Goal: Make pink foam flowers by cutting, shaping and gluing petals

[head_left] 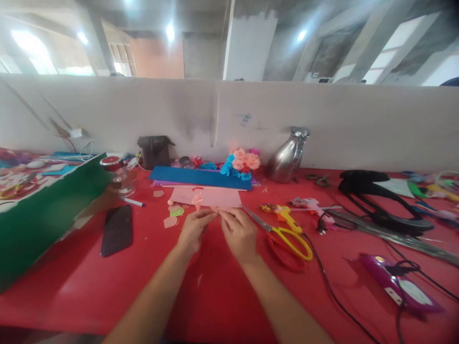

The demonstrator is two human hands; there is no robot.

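The left hand [193,230] and right hand [240,234] met over the red table [71,296], their fingertips pinched narrowly on a small pink piece [218,209] in front of the sheet [225,198], while a pink bud [197,201] (whether gripped too, I could not tell) rose by the left hand. The step seemed to be shaping the piece, and the next move called for a light, steady pinch.

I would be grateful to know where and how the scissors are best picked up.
Probably by the handles, coming from the near right with the right hand. The scissors lie with their handles toward the near right and their blades pointing away to the left, so this grip should avoid the edges.
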